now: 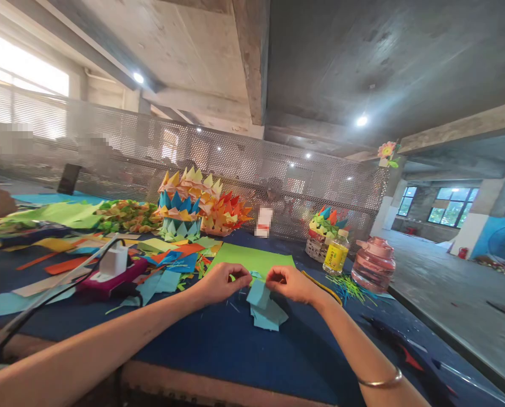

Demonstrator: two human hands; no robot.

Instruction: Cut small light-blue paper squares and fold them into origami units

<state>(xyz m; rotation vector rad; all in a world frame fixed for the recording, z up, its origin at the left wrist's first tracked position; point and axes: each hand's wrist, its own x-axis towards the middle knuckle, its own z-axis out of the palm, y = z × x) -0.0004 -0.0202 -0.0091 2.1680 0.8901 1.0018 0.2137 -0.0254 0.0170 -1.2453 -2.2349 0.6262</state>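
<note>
My left hand is closed in a pinch over the table, its fingertips at a small light-blue piece of paper. Facing it, my right hand is pinched too, with its fingertips at light-blue paper; its exact hold is partly hidden by the fingers. Below the hands several light-blue paper rectangles lie loosely overlapped on the dark blue table cover. Just behind the fingers lies a bright green sheet.
Folded-paper crowns stand behind on the left. Colored scraps and a magenta power strip with cables cover the left side. At right are a yellow-labelled bottle, a pink jug, green shreds and a dark tool. A perforated screen borders the table.
</note>
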